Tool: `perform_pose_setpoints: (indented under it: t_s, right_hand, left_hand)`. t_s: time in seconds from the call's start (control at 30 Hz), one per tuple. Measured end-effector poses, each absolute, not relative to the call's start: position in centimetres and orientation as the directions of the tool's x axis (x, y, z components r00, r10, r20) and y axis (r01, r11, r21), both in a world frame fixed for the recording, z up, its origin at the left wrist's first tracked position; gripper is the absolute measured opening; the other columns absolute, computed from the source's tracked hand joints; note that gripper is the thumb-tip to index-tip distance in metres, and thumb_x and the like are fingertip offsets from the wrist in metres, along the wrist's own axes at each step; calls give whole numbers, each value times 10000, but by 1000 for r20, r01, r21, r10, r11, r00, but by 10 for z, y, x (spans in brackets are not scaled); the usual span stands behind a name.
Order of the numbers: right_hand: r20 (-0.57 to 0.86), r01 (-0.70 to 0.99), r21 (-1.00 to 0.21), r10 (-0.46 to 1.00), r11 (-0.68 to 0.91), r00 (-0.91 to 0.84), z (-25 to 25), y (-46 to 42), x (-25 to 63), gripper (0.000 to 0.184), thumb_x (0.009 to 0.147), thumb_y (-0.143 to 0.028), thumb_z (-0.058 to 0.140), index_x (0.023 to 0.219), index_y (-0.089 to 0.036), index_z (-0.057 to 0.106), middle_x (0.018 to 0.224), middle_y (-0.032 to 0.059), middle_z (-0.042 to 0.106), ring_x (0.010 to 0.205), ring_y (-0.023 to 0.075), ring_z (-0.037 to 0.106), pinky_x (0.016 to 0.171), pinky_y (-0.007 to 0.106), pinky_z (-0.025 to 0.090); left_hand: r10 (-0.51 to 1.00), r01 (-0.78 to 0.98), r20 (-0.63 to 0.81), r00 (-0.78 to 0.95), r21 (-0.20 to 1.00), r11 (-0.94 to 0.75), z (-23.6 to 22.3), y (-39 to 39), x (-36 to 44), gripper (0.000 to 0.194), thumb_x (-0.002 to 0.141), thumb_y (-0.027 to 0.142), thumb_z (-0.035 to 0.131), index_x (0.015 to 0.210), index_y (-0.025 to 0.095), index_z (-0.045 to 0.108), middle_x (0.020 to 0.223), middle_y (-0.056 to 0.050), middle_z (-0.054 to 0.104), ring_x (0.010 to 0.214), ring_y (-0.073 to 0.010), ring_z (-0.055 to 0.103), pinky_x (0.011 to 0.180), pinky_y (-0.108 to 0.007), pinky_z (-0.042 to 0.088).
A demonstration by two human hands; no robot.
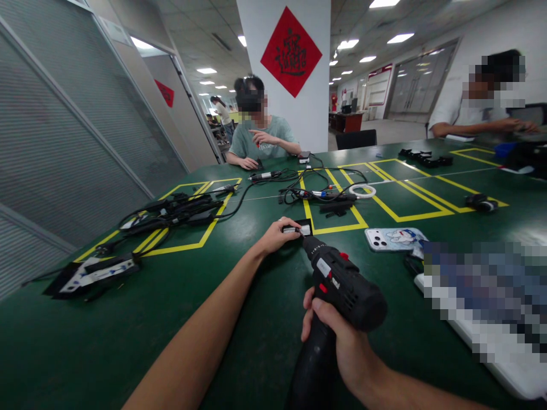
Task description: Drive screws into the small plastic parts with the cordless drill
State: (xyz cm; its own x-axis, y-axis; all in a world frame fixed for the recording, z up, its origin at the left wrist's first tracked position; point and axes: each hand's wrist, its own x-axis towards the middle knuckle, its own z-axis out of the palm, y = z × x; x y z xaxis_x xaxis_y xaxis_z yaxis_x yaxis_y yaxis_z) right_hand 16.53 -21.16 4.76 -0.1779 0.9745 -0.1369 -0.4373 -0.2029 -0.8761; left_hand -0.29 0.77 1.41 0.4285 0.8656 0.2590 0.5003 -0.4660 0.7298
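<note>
My right hand (348,336) is wrapped around the grip of a black cordless drill (348,285) with red buttons. The drill points away from me and to the left. Its tip meets or almost meets a small black piece with a white face (306,229) lying on the green table (256,307). My left hand (277,234) pinches that piece from its left side, fingers bent over it. The exact contact between bit and piece is too small to make out.
Black cables (179,210) lie on the left, with more cables and a white ring (362,191) ahead. A phone (395,239) and a blurred-out device (482,307) sit at right. Yellow tape marks the table. One person (265,136) sits opposite, another (457,114) at far right.
</note>
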Motion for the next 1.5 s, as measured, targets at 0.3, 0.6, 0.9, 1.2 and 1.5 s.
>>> perform_pose_setpoints:
  t_s: [0.3,0.6,0.9,1.2,1.5]
  right_hand:
    - [-152,-424,-878,969,-224,-197,47,-211,166,198,823,-368,513,843,-170,510,544,-1,578,532,125,512,562,253,395]
    - [-149,-412,-884,968,-221,-200,48,-212,166,190,826,-359,517,842,-169,508,554,0,583,550,123,520,591,258,404]
    - [-137,-409,-888,970,-211,-203,43,-211,166,203,831,-368,509,839,-166,505,550,1,582,524,115,505,555,246,397]
    - [-151,-379,-901,972,-211,-182,50,-212,168,214,836,-348,503,934,-160,540,551,2,590,539,117,519,579,247,410]
    - [-139,-409,-890,974,-202,-180,49,-210,170,207,823,-356,511,867,-156,536,527,3,581,504,124,504,541,249,397]
  left_hand:
    - [861,492,263,435,732,-472,15,7,-3,297,705,353,631,963,207,661,982,-32,583,919,-183,542,857,-309,416]
    - [860,487,263,437,735,-472,14,7,-3,305,703,372,632,961,212,660,982,-33,586,923,-187,544,851,-312,420]
    - [851,483,282,443,725,-491,12,9,-5,301,706,374,638,959,214,663,970,-33,589,932,-191,541,858,-314,413]
    - [852,475,279,443,733,-487,12,9,-5,294,715,376,632,963,222,662,994,-31,593,942,-192,540,850,-310,413]
    - [854,481,268,445,733,-481,13,9,-5,306,720,382,625,975,215,660,1005,-36,591,920,-188,544,815,-303,418]
